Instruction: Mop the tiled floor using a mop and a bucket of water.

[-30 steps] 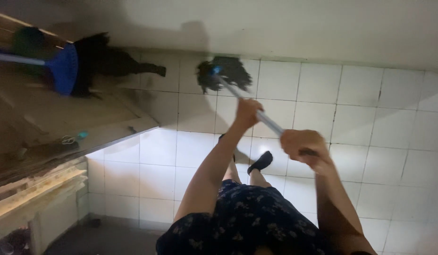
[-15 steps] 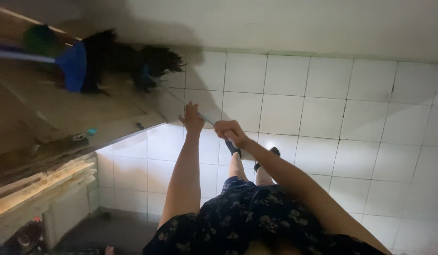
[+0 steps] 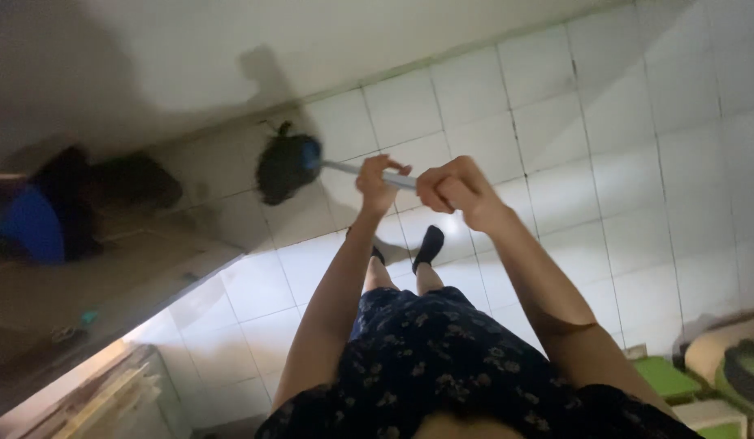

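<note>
Both hands clamped on mop handle (image 3: 344, 168): left hand (image 3: 377, 183) forward, right hand (image 3: 454, 185) just behind, spaced for leverage. Dark mop head (image 3: 283, 169) lay at 10 o'clock on the tiled floor (image 3: 572, 187), near the wall (image 3: 271, 32).

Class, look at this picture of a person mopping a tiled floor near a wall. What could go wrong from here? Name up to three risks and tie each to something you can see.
1. The mop head is close to the wall; a push further might knock or smear it.
2. The broom lies nearby on the left; a wide sweep could catch it.
3. Both the left hand and right hand grip the handle close together, so control may be poor.
</note>
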